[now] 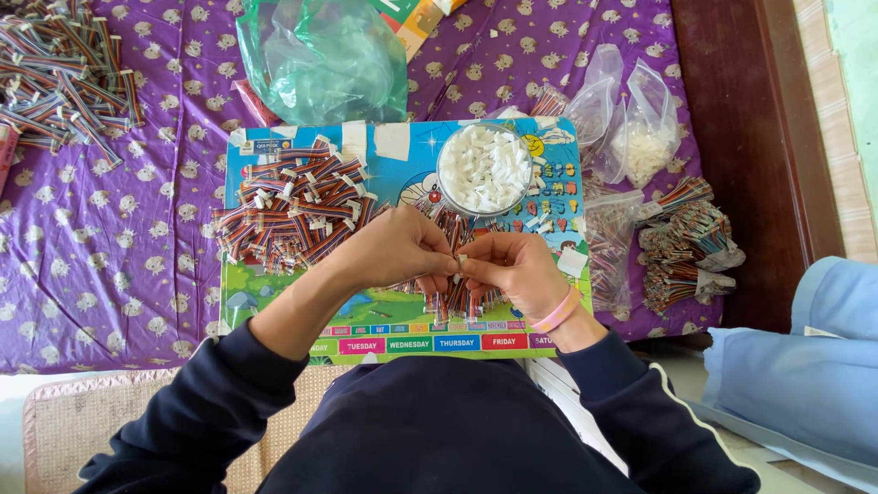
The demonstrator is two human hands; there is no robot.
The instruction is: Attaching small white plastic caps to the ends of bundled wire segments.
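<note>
My left hand and my right hand meet over a colourful picture board. Their fingertips pinch a small white connector on a short ribbon cable. Just under and behind the hands lies a loose bunch of multicoloured ribbon cables. A round clear bowl full of white connectors stands just beyond the hands. A heap of finished multicoloured cables with white ends lies on the board's left part. A pink band circles my right wrist.
A purple patterned cloth covers the surface. More cables pile up at the far left. A green plastic bag lies at the back. Clear bags and bundled cables sit on the right, next to a dark wooden edge.
</note>
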